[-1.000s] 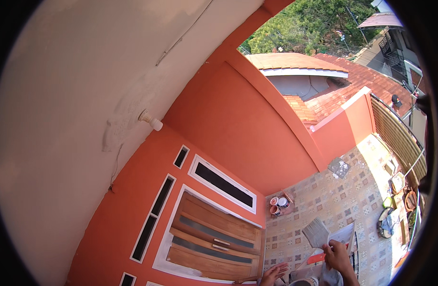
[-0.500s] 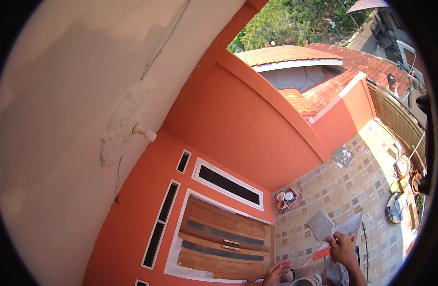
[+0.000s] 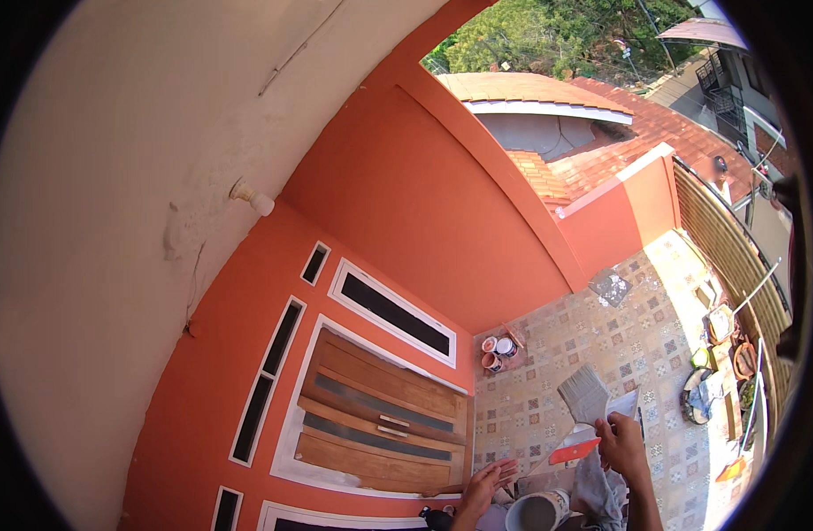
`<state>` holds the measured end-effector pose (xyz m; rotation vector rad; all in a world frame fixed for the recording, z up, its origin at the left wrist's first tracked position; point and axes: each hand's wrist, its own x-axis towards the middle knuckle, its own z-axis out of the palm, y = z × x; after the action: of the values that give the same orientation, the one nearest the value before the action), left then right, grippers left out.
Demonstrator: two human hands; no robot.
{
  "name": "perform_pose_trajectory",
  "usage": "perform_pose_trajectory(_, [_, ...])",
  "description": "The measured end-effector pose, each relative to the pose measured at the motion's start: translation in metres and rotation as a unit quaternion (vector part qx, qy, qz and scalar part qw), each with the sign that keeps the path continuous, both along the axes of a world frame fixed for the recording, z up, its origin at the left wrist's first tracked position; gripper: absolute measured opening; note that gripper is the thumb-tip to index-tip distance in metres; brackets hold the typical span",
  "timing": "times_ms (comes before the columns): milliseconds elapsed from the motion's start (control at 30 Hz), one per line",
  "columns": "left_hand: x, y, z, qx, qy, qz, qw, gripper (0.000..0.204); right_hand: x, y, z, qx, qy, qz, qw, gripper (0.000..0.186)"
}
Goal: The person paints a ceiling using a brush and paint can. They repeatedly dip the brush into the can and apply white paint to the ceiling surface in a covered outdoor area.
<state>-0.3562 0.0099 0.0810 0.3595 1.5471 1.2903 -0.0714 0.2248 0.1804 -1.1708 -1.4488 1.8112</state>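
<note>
My right hand (image 3: 623, 447) is closed around the handle of a wide paint brush (image 3: 583, 394), whose pale grey bristles point up and away. Just below the brush, near the right wrist, is a flat orange piece (image 3: 575, 451) whose kind I cannot make out. Low in the view stands a whitish bucket (image 3: 561, 504) with grey content, its rim smeared. To the bucket's left my left hand (image 3: 488, 485) is open, its fingers stretched out and nothing in them. A grey cloth-like bundle (image 3: 598, 487) lies between the bucket and my right forearm.
Overhead at left spreads a pale ceiling (image 3: 115, 221) with a bulb (image 3: 260, 204). Orange walls (image 3: 424, 212) and a wooden door (image 3: 371, 425) stand ahead. Paint cans (image 3: 492, 361) sit on the tiled floor (image 3: 548, 354) below. Pots and a basin (image 3: 697, 398) line the right fence.
The view has shifted, so the wall and door sit farther left. The brush has risen slightly in the picture, and more of the bucket shows. My left hand remains open.
</note>
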Motion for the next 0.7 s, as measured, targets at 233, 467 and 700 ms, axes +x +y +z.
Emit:
perform_pose_trajectory(233, [0.02, 0.002, 0.013, 0.077, 0.01, 0.024, 0.997, 0.034, 0.03, -0.017, 0.045, 0.081, -0.133, 0.102, 0.983, 0.036])
perform_pose_trajectory(467, [0.038, -0.006, 0.013, 0.088, 0.012, 0.039, 0.995, 0.036, 0.044, -0.043, 0.126, 0.185, -0.219, 0.239, 0.928, 0.027])
perform_pose_trajectory(700, [0.053, -0.032, -0.012, 0.102, 0.024, 0.025, 0.994, 0.035, 0.017, -0.076, 0.15, 0.339, -0.378, 0.424, 0.75, 0.035])
